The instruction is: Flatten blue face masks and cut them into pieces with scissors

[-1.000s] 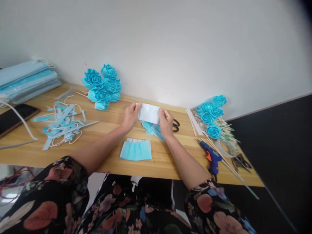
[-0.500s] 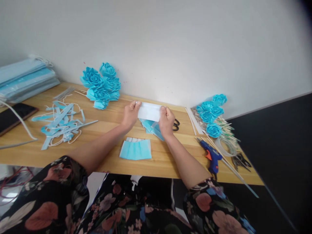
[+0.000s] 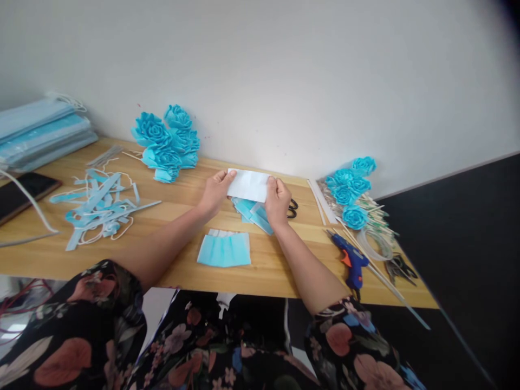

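Between my two hands a white rectangular sheet (image 3: pixel 248 185), perhaps a piece cut from a face mask, is held up by its side edges. My left hand (image 3: pixel 218 190) pinches its left edge, and my right hand (image 3: pixel 278 199) grips the right one. Beneath the sheet lie several light blue mask pieces (image 3: pixel 255 215), partly covered by it. The black handles of scissors (image 3: pixel 292 208) poke out beside my right hand. Closer to me, a pleated blue mask piece (image 3: pixel 224 250) rests flat on the wooden table with white layers showing at its top edge.
Blue fabric roses stand at the back left (image 3: pixel 166 141) and on the right (image 3: pixel 350 184). Cut strips and ear loops (image 3: pixel 101 208) are heaped at left, near a phone (image 3: pixel 28 192) and stacked masks (image 3: pixel 44 132). A blue glue gun (image 3: pixel 352 260) and pliers (image 3: pixel 400 269) lie right.
The white sheet stays between both hands, its surface looking slightly flatter. My left fingers have shifted a little at its edge, and the whole view has moved slightly.
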The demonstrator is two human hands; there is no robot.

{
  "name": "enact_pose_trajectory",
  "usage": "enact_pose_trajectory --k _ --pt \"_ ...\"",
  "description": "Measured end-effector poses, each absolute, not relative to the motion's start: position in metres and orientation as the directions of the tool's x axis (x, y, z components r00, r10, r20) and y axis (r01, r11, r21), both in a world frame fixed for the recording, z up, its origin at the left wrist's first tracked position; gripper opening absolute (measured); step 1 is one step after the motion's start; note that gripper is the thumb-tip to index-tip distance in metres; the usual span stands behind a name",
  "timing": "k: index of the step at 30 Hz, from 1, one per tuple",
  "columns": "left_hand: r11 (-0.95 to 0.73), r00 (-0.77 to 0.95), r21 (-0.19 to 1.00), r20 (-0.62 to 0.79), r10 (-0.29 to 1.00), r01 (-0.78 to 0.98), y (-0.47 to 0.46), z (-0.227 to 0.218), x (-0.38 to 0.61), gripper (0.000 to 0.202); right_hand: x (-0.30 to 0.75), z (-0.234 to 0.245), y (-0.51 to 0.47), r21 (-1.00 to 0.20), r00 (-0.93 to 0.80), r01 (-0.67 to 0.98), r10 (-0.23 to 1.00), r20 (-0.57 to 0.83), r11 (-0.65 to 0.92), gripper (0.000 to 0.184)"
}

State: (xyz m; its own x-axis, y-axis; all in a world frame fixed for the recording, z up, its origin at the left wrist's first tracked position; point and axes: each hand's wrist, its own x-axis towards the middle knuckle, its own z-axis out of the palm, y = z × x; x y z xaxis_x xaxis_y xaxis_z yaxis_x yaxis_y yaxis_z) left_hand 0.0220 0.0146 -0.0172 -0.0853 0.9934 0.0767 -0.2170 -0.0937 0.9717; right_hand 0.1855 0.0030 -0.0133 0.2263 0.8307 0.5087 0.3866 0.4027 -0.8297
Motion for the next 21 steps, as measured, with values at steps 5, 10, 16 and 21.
enact_pose_trajectory --k 5,10,16,21 --pt "-0.143 -0.115 0.966 0.121 0.986 -0.213 0.0197 -0.0253 0.0193 0.043 0.1876 -0.0108 0.0043 -0.829 0.245 0.404 0.827 0.506 0.387 0.046" --pt "-0.24 -0.195 0.97 0.232 0.953 -0.022 0.0166 -0.0252 0.0193 0.042 0.185 -0.0145 0.0022 -0.863 0.234 0.348 0.857 0.458 0.366 0.049" --pt "-0.282 -0.188 0.952 0.3 0.935 0.118 0.012 -0.0227 0.0209 0.04 0.1812 -0.0163 -0.0011 -0.869 0.205 0.346 0.875 0.438 0.354 0.05" --pt "-0.258 -0.26 0.964 0.266 0.928 0.065 0.0141 -0.0226 0.0212 0.036 0.1807 -0.0139 -0.0002 -0.837 0.243 0.403 0.838 0.488 0.37 0.048"
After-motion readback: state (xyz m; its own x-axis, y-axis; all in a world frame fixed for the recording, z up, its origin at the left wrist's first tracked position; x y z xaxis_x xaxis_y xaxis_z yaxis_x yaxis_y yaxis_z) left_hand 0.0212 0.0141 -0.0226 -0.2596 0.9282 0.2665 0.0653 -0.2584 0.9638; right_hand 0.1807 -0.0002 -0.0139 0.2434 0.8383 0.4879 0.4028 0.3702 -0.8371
